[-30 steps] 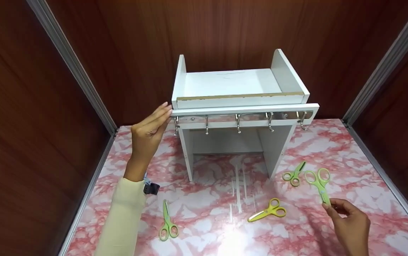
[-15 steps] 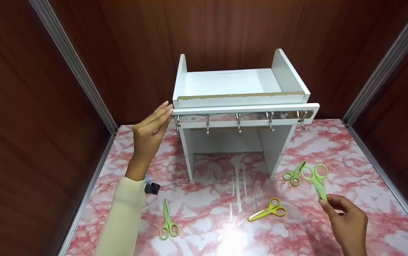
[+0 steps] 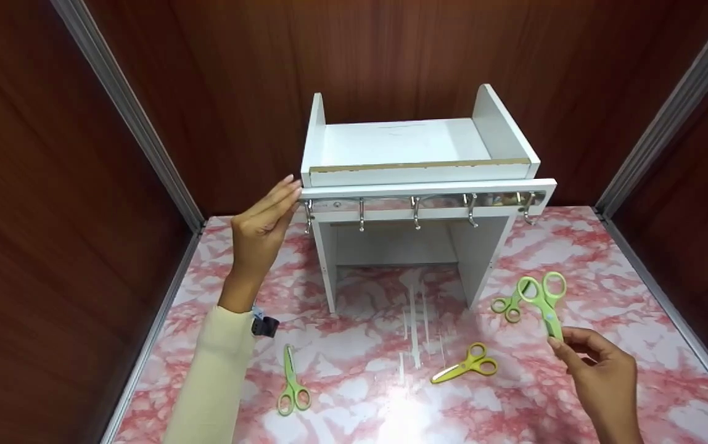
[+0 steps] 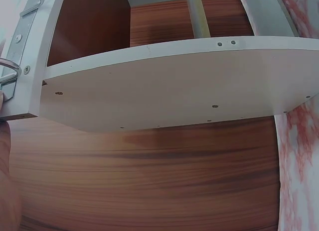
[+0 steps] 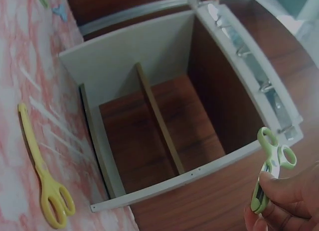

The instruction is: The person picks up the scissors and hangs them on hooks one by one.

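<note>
The right hand point(image 3: 604, 376) pinches the light-green scissors point(image 3: 550, 316) by their blade end between thumb and fingers, the two handle loops pointing up and away from the palm, above the tabletop point(image 3: 582, 246). Just beyond that hand, partly overlapped by the held pair in the head view, lie the second green scissors point(image 3: 514, 301) on the pink-and-white surface. To the right hand's left, the yellow scissors point(image 3: 462, 368) lie with their loops toward it. The left hand point(image 3: 260, 231) has its fingers straight, touching the left end of the hook rail point(image 3: 428, 186); its thumb's exact place is hard to tell. From the left hand, the rail runs rightward along the front of the white shelf unit point(image 3: 483, 256), bearing five metal hooks point(image 3: 416, 214). Nearer the person than the left hand, right of the pale yellow sleeve point(image 3: 209, 370), lie the third green scissors point(image 3: 291, 379).
</note>
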`<state>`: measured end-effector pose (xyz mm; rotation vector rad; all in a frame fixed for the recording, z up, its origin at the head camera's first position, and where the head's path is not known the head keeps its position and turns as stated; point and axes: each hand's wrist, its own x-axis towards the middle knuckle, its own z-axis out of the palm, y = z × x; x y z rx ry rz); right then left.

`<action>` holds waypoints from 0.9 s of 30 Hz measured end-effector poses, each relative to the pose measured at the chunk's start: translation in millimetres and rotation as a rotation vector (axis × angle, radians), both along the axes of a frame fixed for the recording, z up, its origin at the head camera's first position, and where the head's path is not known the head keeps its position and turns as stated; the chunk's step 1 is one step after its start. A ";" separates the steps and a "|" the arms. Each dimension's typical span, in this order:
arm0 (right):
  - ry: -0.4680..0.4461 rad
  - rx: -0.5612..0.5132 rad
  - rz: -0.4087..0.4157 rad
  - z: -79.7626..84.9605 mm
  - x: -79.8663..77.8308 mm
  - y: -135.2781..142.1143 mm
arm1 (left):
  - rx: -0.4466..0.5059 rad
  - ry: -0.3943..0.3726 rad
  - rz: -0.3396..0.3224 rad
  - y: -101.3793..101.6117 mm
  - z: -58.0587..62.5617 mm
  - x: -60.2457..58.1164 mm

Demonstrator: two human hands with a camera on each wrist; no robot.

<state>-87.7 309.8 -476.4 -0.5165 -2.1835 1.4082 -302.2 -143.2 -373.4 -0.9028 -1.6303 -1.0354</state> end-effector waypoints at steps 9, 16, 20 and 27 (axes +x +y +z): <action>0.038 0.004 -0.008 10.7 -5.1 -6.2 | 0.010 0.000 -0.007 -0.2 0.2 -1.1; 0.111 -0.008 0.002 20.8 -12.6 -12.2 | 0.011 0.006 0.002 -0.7 0.3 -0.7; 0.140 0.000 0.009 25.2 -15.0 -14.6 | 0.013 0.005 -0.002 1.0 0.2 -0.3; 0.155 -0.034 0.025 32.1 -19.6 -17.6 | 0.012 -0.001 0.001 0.3 -0.1 -0.3</action>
